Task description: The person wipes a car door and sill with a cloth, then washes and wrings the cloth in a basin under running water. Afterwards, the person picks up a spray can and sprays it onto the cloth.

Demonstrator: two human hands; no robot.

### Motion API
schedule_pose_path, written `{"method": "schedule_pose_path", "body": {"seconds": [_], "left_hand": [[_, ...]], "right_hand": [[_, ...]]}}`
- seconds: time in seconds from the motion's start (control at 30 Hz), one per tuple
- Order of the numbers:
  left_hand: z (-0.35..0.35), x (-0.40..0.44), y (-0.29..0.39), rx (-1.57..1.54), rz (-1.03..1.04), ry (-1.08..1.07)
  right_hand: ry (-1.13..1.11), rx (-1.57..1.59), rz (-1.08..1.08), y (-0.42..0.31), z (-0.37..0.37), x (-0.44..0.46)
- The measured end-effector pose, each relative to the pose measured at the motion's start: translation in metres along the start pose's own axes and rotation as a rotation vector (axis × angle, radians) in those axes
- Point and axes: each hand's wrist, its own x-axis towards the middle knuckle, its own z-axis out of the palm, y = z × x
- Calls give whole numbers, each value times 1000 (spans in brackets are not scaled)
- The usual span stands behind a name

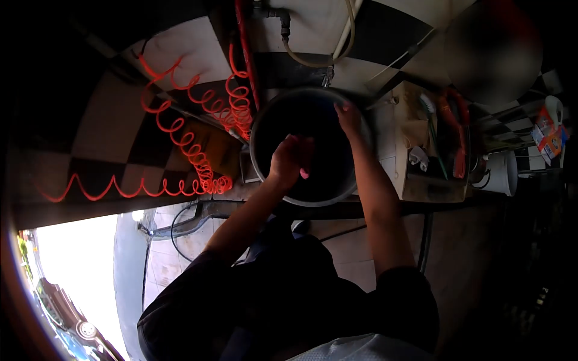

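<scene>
A large round dark bucket (263,165) with a grey rim stands in the middle of the view, its inside too dark to make out. Over its left half is my left hand (291,157), fingers curled, with a small pinkish patch at the lower fingers; what it holds, if anything, is unclear. At the bucket's upper right rim is my right hand (348,117), its thumb and fingers near the edge, the fingers partly lost in shadow.
Orange coiled hoses (195,153) hang at the left. Behind the bucket is a small tap (328,76). A wooden box (436,189) holds brushes and tools on the right, beside a white pail (503,173).
</scene>
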Motion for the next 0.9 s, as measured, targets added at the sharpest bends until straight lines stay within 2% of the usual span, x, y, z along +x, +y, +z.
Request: {"method": "schedule_pose_path", "body": {"seconds": [0.07, 0.13, 0.17, 0.2, 0.23, 0.33, 0.4, 0.43, 0.5, 0.6, 0.63, 0.67, 0.7, 0.73, 0.8, 0.87, 0.9], "left_hand": [[3, 46, -1, -175, -82, 201], [-50, 105, -9, -128, -122, -162], [-60, 124, -11, -123, -117, -204], [-69, 143, -13, -118, -112, -245], [-63, 159, -18, -123, -89, -153], [-60, 227, -18, -269, -63, -522], [-35, 247, -22, -131, -37, 15], [-32, 268, -24, -169, -74, 203], [-44, 301, -35, -133, -30, 84], [-78, 343, -60, -227, -31, -62], [-84, 354, -61, -260, -32, -108], [-74, 340, -51, -75, -21, -49], [-74, 344, -57, 6, -17, 73], [-74, 351, -62, 87, -11, 191], [-90, 357, -63, 467, -28, 162], [-130, 374, -82, 908, 24, 107], [-118, 364, -80, 906, 84, 275]], "right_hand": [[39, -74, -84, -9, 12, 49], [-34, -222, -123, -19, 23, 92], [-42, -263, -186, -29, 22, 98], [-274, -277, -141, -20, 28, 122], [-249, -297, -236, -26, 27, 121], [-287, -305, -463, -35, -4, 121], [-345, -303, -522, -28, -15, 129], [-371, -306, -518, -21, -15, 135], [-420, -274, -495, -5, -16, 138], [-241, 351, -144, 60, 18, 95], [-234, 287, -195, 73, 33, 87], [-217, 231, -235, 80, 51, 78], [-406, 189, -214, 69, 61, 81], [-311, 236, -211, 59, 81, 88], [-555, -30, 66, 48, 96, 113], [-337, 4, -487, 91, 129, 128], [-212, 26, -762, 105, 141, 133]]}}
